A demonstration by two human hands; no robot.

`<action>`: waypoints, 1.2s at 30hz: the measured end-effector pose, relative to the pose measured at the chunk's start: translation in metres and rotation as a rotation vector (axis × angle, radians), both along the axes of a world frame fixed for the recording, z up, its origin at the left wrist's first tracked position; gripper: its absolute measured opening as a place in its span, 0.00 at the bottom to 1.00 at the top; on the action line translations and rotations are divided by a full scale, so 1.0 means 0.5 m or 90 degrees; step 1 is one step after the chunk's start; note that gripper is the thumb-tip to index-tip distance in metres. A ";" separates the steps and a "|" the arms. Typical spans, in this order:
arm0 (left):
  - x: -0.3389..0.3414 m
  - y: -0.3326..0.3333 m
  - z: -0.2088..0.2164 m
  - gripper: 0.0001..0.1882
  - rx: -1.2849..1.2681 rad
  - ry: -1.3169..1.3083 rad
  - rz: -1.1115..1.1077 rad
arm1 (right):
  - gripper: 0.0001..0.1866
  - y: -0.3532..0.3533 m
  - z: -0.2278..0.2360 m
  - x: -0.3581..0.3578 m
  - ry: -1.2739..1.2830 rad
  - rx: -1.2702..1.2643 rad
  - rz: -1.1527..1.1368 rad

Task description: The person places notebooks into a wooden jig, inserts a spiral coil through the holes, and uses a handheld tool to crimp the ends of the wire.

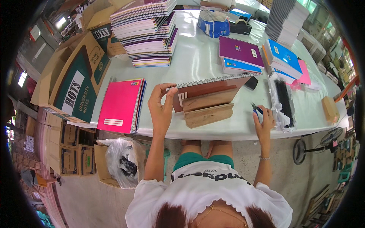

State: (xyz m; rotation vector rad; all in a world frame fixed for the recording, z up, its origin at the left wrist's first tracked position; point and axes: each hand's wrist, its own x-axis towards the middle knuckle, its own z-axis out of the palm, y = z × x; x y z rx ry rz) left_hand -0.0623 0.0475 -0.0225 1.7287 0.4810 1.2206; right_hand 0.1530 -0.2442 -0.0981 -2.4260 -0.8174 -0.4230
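A brown-covered spiral notebook [201, 90] stands upright in a slotted wooden holder [208, 114], its wire coil running along the top edge. My left hand [160, 106] pinches the left end of that notebook at the coil, thumb and fingers closed on the corner. Low over the table to the right, my right hand [265, 122] is closed around small dark-tipped cutting pliers [255, 108], with the jaws pointing away from me. The pliers are apart from the notebook. Beyond the holder's right end lies a small black block [251, 83].
Pink-covered notebooks [118, 106] lie left, before a tall spiral notebook stack [152, 38]. A green-brown carton [74, 81] stands at the left edge. Purple [241, 51] and blue notebooks [283, 57] lie far right. Black coils [284, 102] rest in plastic nearer me.
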 end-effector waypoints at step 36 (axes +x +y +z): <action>-0.002 -0.038 -0.003 0.16 0.032 0.023 0.030 | 0.16 0.269 0.176 -0.248 0.744 0.394 0.597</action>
